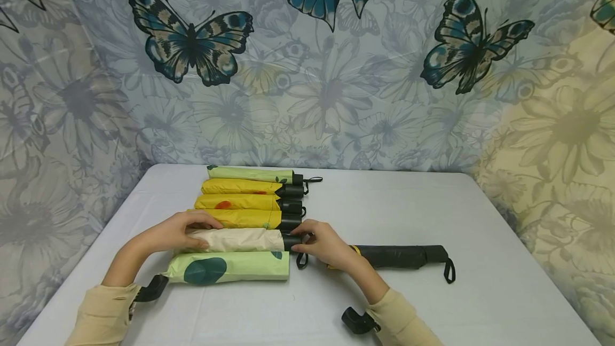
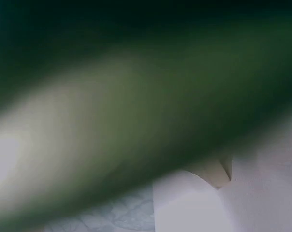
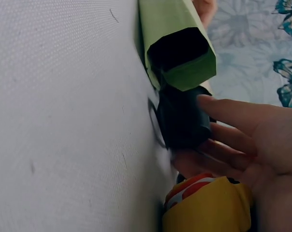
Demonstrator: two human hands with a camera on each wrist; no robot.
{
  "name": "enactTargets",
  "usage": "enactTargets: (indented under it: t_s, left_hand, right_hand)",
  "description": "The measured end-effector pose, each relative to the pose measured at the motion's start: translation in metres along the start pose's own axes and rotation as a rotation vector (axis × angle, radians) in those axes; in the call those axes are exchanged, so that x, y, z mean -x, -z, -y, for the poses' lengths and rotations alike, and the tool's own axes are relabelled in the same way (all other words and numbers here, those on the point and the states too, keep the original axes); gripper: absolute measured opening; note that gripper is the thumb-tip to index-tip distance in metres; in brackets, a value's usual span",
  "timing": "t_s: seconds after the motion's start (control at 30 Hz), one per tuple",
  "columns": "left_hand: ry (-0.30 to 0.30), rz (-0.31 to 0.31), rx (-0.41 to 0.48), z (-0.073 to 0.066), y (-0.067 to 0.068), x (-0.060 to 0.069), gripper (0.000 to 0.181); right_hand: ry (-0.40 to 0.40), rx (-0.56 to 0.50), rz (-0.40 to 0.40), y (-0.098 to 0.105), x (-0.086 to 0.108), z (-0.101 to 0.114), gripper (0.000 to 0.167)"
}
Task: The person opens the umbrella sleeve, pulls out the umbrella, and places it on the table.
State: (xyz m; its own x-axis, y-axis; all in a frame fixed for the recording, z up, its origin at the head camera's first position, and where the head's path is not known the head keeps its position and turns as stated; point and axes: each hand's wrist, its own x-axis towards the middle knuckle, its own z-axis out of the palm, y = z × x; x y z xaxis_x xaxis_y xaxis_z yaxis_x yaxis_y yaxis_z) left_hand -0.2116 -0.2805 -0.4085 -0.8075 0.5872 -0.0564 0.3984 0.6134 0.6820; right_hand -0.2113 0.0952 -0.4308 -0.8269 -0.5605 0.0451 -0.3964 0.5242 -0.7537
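A cream folded umbrella lies crosswise among a column of folded umbrellas. My left hand grips its left end, thumb on the near side and fingers on the far side. At the other end, my right hand holds the black handle between thumb and fingers; the right wrist view shows this handle close up. Just in front lies a light green umbrella with a dark leaf print, its open sleeve end facing right. A blurred green surface hides most of the left wrist view.
Behind lie yellow umbrellas, the closest being a yellow umbrella, then a light green umbrella at the back. A black umbrella with a strap lies to the right, partly behind my right wrist. The white table meets a butterfly-patterned backdrop.
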Motion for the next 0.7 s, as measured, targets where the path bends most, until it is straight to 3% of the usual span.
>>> enactTargets:
  t_s: [0.17, 0.3, 0.7]
  left_hand:
    - [0.007, 0.015, 0.03, -0.0004, 0.0006, 0.0011, 0.046]
    - [-0.005, 0.016, -0.003, -0.0009, 0.0005, 0.0007, 0.048]
    - [-0.05, -0.011, -0.083, 0.0007, -0.0022, -0.0016, 0.05]
  right_hand:
    - [0.003, 0.126, -0.002, -0.0044, -0.0034, 0.0042, 0.034]
    - [-0.004, 0.198, 0.0, -0.0078, -0.0053, 0.0072, 0.036]
    - [0.02, 0.227, 0.012, -0.0068, -0.0028, 0.0108, 0.032]
